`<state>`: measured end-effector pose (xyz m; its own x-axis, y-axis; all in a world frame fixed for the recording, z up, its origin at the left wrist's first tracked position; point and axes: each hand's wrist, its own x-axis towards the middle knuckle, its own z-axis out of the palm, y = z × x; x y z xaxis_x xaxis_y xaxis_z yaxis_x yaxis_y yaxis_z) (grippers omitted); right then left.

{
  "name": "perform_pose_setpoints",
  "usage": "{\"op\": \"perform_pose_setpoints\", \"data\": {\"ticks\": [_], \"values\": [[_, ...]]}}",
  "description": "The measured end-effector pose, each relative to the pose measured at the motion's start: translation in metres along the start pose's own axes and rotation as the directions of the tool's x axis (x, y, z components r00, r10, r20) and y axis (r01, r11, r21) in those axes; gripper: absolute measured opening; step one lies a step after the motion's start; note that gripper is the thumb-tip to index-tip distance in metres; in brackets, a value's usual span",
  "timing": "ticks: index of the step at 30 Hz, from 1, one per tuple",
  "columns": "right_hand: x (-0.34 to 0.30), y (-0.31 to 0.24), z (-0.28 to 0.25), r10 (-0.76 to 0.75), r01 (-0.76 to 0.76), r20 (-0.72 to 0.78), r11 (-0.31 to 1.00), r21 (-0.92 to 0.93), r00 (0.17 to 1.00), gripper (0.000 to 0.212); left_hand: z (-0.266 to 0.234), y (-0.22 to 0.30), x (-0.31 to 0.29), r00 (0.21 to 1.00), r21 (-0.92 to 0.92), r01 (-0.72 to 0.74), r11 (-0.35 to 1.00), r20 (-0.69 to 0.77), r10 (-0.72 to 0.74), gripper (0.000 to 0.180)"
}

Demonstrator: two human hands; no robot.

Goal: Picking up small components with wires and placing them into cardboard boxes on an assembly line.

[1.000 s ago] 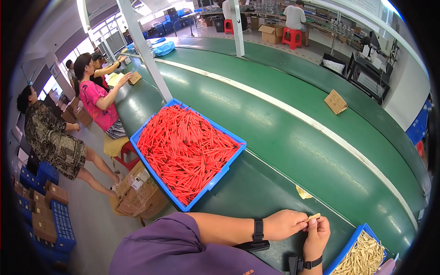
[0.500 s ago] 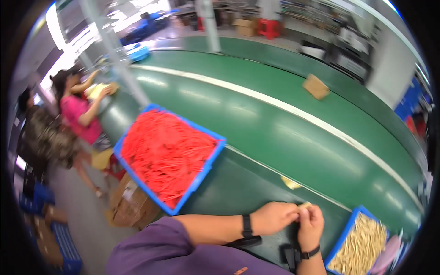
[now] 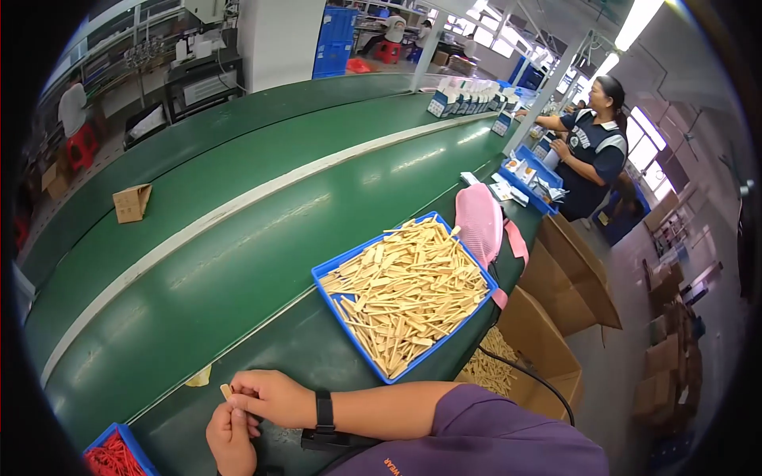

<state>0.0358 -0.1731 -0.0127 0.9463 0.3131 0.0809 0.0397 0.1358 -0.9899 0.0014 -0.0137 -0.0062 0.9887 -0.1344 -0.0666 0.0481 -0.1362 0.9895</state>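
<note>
My right hand (image 3: 274, 399) and my left hand (image 3: 231, 441) meet at the fingertips low on the left, just above the bench. Both are closed in a pinch on a small tan stick (image 3: 226, 391); only its blunt end shows, the rest lies behind my fingers. To the right of my hands, a blue tray (image 3: 347, 332) is heaped with tan sticks (image 3: 413, 289), some with flat, paddle-like ends. At the lower left corner, part of another blue tray (image 3: 140, 451) holds thin red pieces (image 3: 115, 458). A yellowish scrap (image 3: 199, 377) lies just beyond my hands.
A green conveyor belt (image 3: 262, 230) runs along the bench, with a cardboard piece (image 3: 132, 203) on it. Beside the tan tray sit a pink mesh bag (image 3: 479, 222) and open cartons (image 3: 540, 337). Farther right, a co-worker (image 3: 594, 155) stands by boxed bottles (image 3: 464, 99).
My view has swung right, so the tan tray now sits mid-picture and the red one has slid to the lower left corner. My hands stay together in a pinch.
</note>
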Motion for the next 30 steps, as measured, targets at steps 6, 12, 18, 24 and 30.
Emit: {"op": "perform_pose_setpoints", "data": {"ticks": [6,12,18,24,30], "values": [[0.0005,-0.0041,0.0017,0.074,-0.077,0.048,0.996,0.045,0.996,0.011,-0.0036,0.0006,-0.0024,1.000,0.034,0.002,0.999,0.024,-0.003,0.025],[0.0013,-0.0043,0.0023,0.097,-0.102,0.058,0.992,0.079,0.994,0.012,-0.0017,0.0060,-0.0016,1.000,0.050,0.028,0.998,0.010,-0.029,0.024],[0.0024,-0.0040,0.0033,0.102,-0.109,0.064,0.989,0.102,0.993,0.013,-0.0027,0.0037,-0.0011,0.999,0.048,0.037,0.998,0.005,-0.038,0.024],[0.0025,-0.0036,0.0026,0.082,-0.085,0.051,0.994,0.065,0.995,0.013,-0.0028,0.0032,-0.0009,0.999,0.045,0.039,0.998,0.001,-0.039,0.024],[0.0028,-0.0064,0.0003,0.127,-0.134,0.069,0.985,0.110,0.989,0.014,-0.0006,0.0057,-0.0012,0.999,0.025,0.031,0.999,0.010,-0.031,0.023]]}}
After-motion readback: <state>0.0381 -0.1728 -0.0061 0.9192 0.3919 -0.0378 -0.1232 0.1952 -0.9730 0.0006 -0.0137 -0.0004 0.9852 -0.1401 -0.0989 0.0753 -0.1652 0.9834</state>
